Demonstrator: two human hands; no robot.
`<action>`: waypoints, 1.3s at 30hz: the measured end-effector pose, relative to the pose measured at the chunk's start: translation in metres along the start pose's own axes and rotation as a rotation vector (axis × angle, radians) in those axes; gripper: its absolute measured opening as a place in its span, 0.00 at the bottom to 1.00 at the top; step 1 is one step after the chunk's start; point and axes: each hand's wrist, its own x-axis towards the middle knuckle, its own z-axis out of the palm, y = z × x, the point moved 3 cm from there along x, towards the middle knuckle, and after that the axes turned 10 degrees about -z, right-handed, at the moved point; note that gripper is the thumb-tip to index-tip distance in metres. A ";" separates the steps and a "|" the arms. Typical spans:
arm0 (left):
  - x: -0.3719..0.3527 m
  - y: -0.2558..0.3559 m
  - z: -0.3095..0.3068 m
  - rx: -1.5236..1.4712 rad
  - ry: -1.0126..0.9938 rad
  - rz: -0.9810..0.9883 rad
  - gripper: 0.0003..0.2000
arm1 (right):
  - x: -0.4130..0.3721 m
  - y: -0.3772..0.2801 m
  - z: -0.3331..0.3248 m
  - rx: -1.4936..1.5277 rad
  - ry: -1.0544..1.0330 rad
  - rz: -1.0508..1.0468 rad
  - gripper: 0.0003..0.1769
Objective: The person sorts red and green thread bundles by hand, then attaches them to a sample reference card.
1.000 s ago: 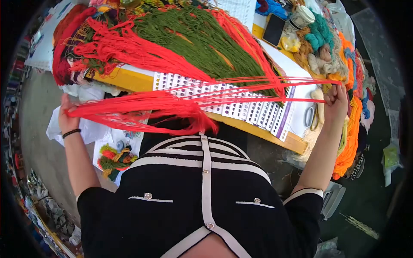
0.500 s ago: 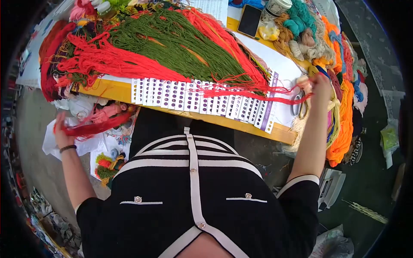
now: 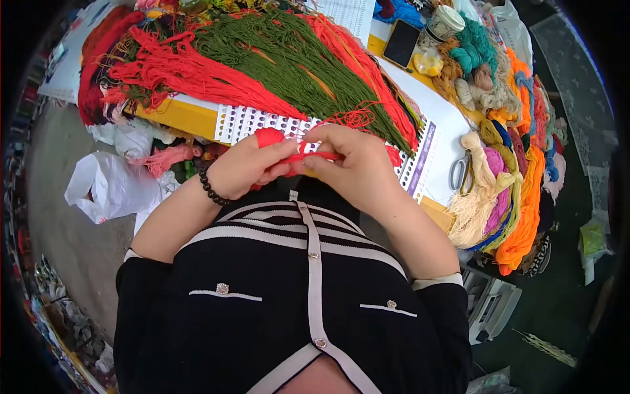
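My left hand [image 3: 249,165], with a dark bead bracelet at the wrist, is closed on a bundle of red thread [image 3: 269,136]. Part of that thread shows above and below its fingers. My right hand [image 3: 354,161] pinches a strand of the same red thread close beside it, and the two hands nearly touch at the table's front edge. Behind them lies a large spread of green thread [image 3: 262,65] flanked by red thread skeins [image 3: 190,72]. Punched sample cards [image 3: 230,125] with dark dots lie partly hidden under the hands.
Scissors [image 3: 459,173] rest on white paper at the right, beside a cream skein [image 3: 478,177] and orange thread [image 3: 523,210]. A phone [image 3: 400,43] and a lidded jar [image 3: 445,23] stand farther back. A white plastic bag [image 3: 108,187] sits low at the left.
Both hands have come in from far apart to meet at the middle of the table edge. The red thread, stretched out to either side before, is now gathered between them.
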 end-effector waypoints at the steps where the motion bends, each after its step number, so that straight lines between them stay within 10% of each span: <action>1: -0.001 0.002 0.004 0.002 -0.001 0.000 0.15 | -0.002 0.003 -0.001 -0.001 0.002 0.000 0.09; 7: -0.001 0.000 0.009 0.546 0.270 0.620 0.06 | -0.010 0.019 0.000 0.200 -0.041 -0.128 0.09; 9: 0.008 -0.013 0.000 0.616 0.349 0.667 0.03 | -0.022 0.015 -0.007 1.251 0.088 0.115 0.12; 11: 0.009 -0.018 -0.014 0.617 0.292 0.590 0.04 | -0.030 0.020 -0.040 1.385 0.210 -0.030 0.12; 16: -0.028 0.013 -0.047 0.201 0.487 0.462 0.15 | -0.082 0.080 -0.192 0.228 0.986 0.200 0.12; 18: -0.027 0.030 -0.048 0.068 0.458 0.458 0.16 | -0.075 0.066 -0.195 -0.888 0.932 0.040 0.13; 20: -0.012 0.041 -0.040 0.076 0.463 0.410 0.17 | -0.031 0.059 -0.129 -0.588 0.675 0.358 0.13; 25: 0.065 0.022 -0.031 -0.011 0.322 -0.093 0.18 | 0.020 0.112 0.002 -0.070 0.051 0.347 0.11; 33: 0.097 0.011 -0.031 -0.244 0.288 -0.263 0.13 | 0.033 0.154 0.020 0.138 0.042 0.475 0.12; 39: 0.119 0.003 -0.017 0.040 0.351 -0.003 0.05 | 0.035 0.151 0.016 0.376 0.061 0.634 0.11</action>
